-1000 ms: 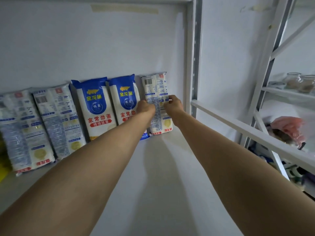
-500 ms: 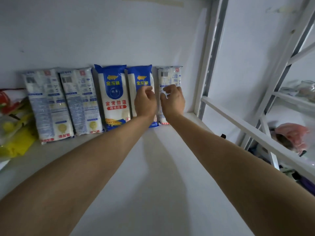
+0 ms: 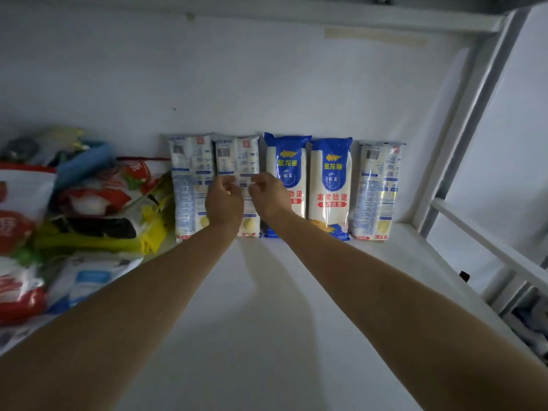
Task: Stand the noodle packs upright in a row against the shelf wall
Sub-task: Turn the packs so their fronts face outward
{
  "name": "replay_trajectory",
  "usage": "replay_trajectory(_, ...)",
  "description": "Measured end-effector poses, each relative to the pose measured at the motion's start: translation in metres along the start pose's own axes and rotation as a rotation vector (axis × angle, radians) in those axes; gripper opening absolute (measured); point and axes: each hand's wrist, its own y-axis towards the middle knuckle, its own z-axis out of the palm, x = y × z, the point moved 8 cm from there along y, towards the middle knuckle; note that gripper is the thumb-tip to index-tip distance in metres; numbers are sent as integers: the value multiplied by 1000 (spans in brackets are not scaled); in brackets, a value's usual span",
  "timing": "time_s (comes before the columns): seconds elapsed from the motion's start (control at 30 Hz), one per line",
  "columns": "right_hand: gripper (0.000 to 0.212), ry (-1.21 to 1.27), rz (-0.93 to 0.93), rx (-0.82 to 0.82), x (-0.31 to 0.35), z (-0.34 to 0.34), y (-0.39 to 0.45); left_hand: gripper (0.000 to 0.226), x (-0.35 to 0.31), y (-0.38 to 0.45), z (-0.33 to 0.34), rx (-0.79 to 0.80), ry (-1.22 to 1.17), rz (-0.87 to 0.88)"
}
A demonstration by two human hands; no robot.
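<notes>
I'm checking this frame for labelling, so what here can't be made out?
- Head view: lower middle of the second noodle pack is hidden by the left hand and right hand; finger contact unclear.
- Small print on the rightmost noodle pack: too blurred.
- Bag pile: cut off by the left edge.

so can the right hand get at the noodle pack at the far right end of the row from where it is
Probably yes. The right hand is in front of the left blue pack; the far-right pack stands two packs over, its front uncovered, and the shelf before it is bare.
</notes>
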Motion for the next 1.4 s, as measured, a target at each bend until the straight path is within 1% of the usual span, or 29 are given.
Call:
replay_trajectory(0.07,39,62,37,84,11,30,2,30,9,16,-31,-67,85,3)
replay_trajectory(0.1,40,93,55,116,16,43,3,32,14,24,-44,-83,89,7)
replay_trajectory(0.2,41,132,83,179,28,75,9,35,25,43,-67,-55,78,-17)
replay_trajectory(0.3,36,61,102,166,31,94,19,36,37,56,-75,1,16,-82)
replay_trajectory(0.37,36,9,132,126,30,101,25,31,50,65,-73,53,-2,-158)
replay_trajectory(0.43,37,-10,166,97,31,104,29,33,62,74,-70,103,-46,-248)
replay_trajectory(0.5,34,-42,190,97,31,105,31,35,68,77,-65,171,-125,-350)
replay_trajectory(0.6,35,-56,227,127,32,110,37,37,65,75,-64,210,-201,-400)
replay_trajectory(0.67,38,-2,276,181,29,116,42,38,61,74,-64,208,-233,-400)
replay_trajectory(0.73,37,185,345,222,26,119,40,38,61,73,-67,186,-269,-410)
replay_trajectory(0.83,34,387,431,229,20,111,31,37,60,69,-74,177,-328,-427)
replay_trajectory(0.9,35,506,469,222,14,108,26,41,61,64,-78,180,-341,-433)
replay_trajectory(1.03,48,582,486,217,5,104,20,43,62,53,-87,169,-372,-424)
replay_trajectory(1.17,41,594,477,226,9,95,13,36,55,43,-94,156,-365,-348)
replay_trajectory(1.23,40,582,443,235,16,91,11,35,50,39,-98,134,-418,-350)
replay_trajectory(1.33,35,626,333,242,34,84,9,37,38,33,-105,119,-523,-317)
replay_trajectory(1.37,32,669,290,245,40,81,9,34,35,34,-107,125,-539,-290)
replay_trajectory(1.4,28,701,243,249,47,76,9,30,30,34,-110,137,-502,-221)
